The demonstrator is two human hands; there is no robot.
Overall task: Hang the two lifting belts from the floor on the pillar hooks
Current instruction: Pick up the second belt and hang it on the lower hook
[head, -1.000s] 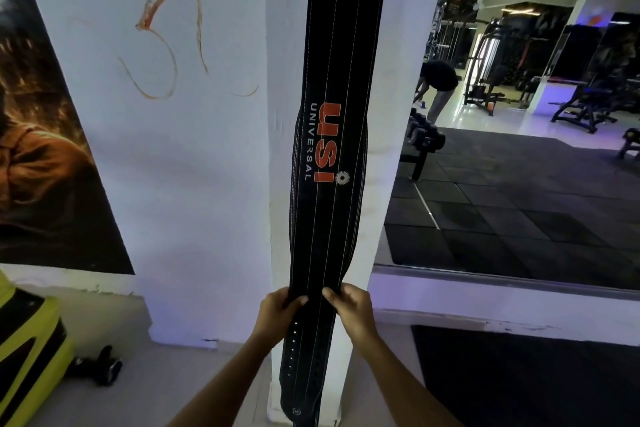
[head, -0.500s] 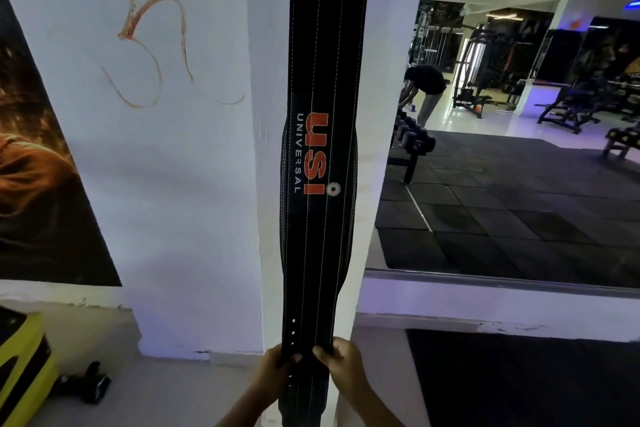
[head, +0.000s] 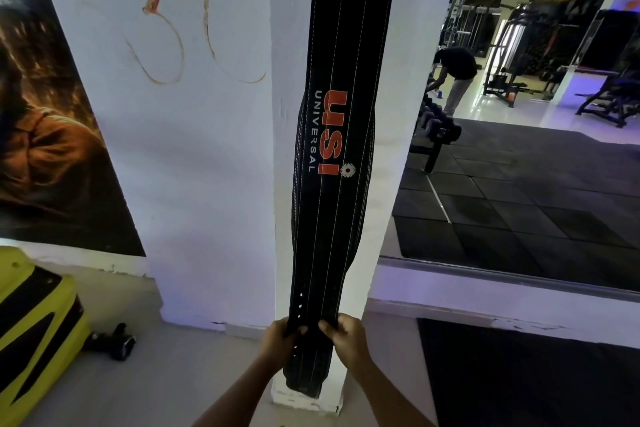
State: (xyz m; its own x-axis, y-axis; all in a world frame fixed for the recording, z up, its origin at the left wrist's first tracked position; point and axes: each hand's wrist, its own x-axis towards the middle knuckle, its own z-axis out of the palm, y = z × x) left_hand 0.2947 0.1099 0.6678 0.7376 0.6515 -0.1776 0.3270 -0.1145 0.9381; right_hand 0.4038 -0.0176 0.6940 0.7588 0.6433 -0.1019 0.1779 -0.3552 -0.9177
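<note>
A black lifting belt (head: 332, 218) with orange "USI" lettering hangs straight down the front of the white pillar (head: 391, 156). Its top end and the hook run out of the frame. My left hand (head: 278, 340) grips the belt's left edge near the bottom, by the row of punched holes. My right hand (head: 346, 336) grips the right edge at the same height. The belt's rounded tip hangs just below my hands, near the pillar's base. A second belt is not in view.
A yellow and black bag (head: 31, 333) lies on the floor at the left, with a small dumbbell (head: 110, 345) beside it. A wall mirror (head: 519, 149) at the right reflects the gym, a person bending over and a dumbbell rack. A dark mat (head: 519, 381) covers the floor at the right.
My hands have slid down the belt from its lower middle to near its tip. The belt still hangs flat against the pillar.
</note>
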